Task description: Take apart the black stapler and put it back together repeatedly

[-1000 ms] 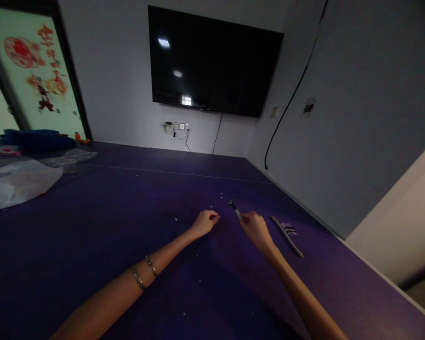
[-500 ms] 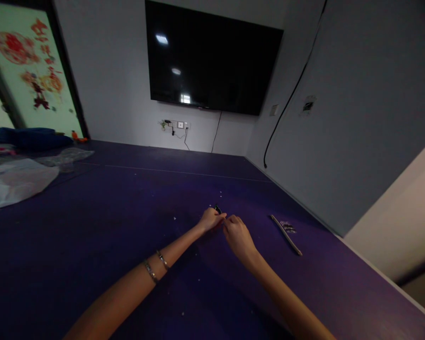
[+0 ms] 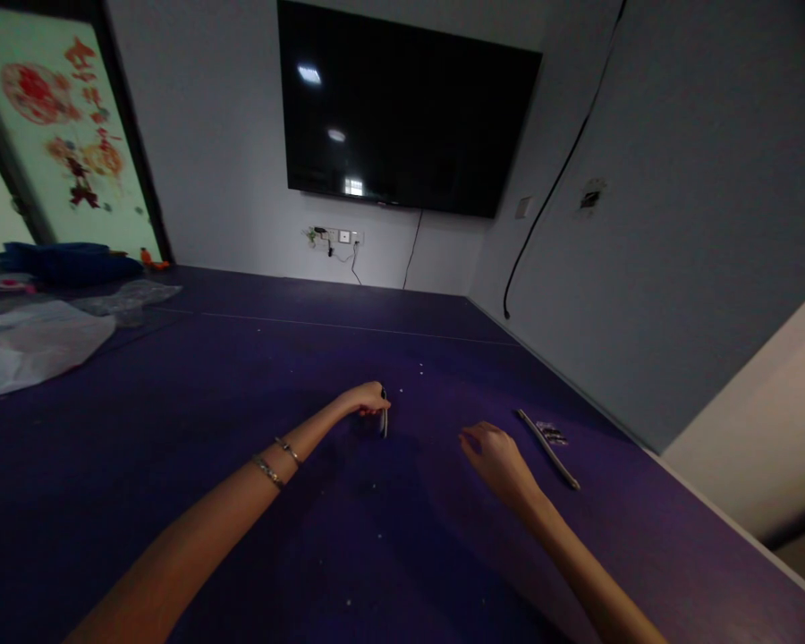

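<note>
Two bracelets circle the wrist of my left hand [image 3: 368, 399], held over the purple surface left of centre. Its fingers are closed round a small dark thing with a short pale strip [image 3: 385, 422] hanging down from them; its exact kind is too small to tell. My right hand [image 3: 493, 450] is well apart on the right, with fingers curled together. Whatever they may hold is hidden. Close to the right hand lie a long, thin, pale brown stick [image 3: 548, 450] and a small clear packet [image 3: 552, 434] with dark bits in it.
Small white scraps [image 3: 421, 368] are scattered over the purple surface [image 3: 255, 555]. Clear plastic wrap [image 3: 131, 297], a white sheet [image 3: 40, 344] and a dark blue cloth [image 3: 71, 262] lie at the far left. A black cable [image 3: 535, 228] hangs along the right wall.
My hands have come apart. The left moved left with the small thing, whose pale strip now shows below the fingers; the right drew away to the right.
</note>
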`<state>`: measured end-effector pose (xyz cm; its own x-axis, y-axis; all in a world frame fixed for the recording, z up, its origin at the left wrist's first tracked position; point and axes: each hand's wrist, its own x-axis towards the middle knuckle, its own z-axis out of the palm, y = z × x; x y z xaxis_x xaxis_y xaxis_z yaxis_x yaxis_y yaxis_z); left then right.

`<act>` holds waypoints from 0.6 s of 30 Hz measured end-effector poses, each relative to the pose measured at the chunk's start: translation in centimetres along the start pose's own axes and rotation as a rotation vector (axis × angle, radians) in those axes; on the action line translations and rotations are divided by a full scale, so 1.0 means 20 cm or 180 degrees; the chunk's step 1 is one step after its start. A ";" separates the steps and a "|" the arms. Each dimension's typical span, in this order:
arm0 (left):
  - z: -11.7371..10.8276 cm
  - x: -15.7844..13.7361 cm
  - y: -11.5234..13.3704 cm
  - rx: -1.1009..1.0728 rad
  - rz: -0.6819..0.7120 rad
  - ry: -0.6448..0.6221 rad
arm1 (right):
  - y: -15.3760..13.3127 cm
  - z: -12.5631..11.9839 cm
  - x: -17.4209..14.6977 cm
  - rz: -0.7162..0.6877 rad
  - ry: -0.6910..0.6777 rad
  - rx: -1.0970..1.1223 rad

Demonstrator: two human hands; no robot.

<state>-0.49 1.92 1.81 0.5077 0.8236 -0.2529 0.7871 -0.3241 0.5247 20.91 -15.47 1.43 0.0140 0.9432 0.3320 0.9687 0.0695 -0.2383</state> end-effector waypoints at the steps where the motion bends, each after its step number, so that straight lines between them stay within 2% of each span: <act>1: 0.00 0.02 -0.02 0.0061 -0.0047 -0.0058 | 0.05 0.00 0.00 0.0083 -0.0011 -0.0022; 5: 0.02 0.07 -0.07 0.0321 -0.0135 -0.0118 | 0.23 0.00 -0.03 0.0195 0.0022 -0.0125; 10: 0.04 0.10 -0.08 0.0587 -0.0110 -0.0045 | 0.35 -0.02 -0.05 0.0333 0.0030 -0.0247; 14: 0.04 0.06 -0.06 0.0769 -0.0035 0.0204 | 0.44 -0.06 -0.05 0.0564 -0.0009 -0.0297; 18: 0.05 -0.01 -0.06 0.0895 -0.0042 0.0459 | 0.59 -0.11 -0.05 0.0870 -0.0056 -0.0428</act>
<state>-1.29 1.63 0.44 0.4577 0.8796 -0.1296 0.8695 -0.4125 0.2717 32.85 -16.34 0.21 0.2755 0.9266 0.2560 0.9537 -0.2302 -0.1934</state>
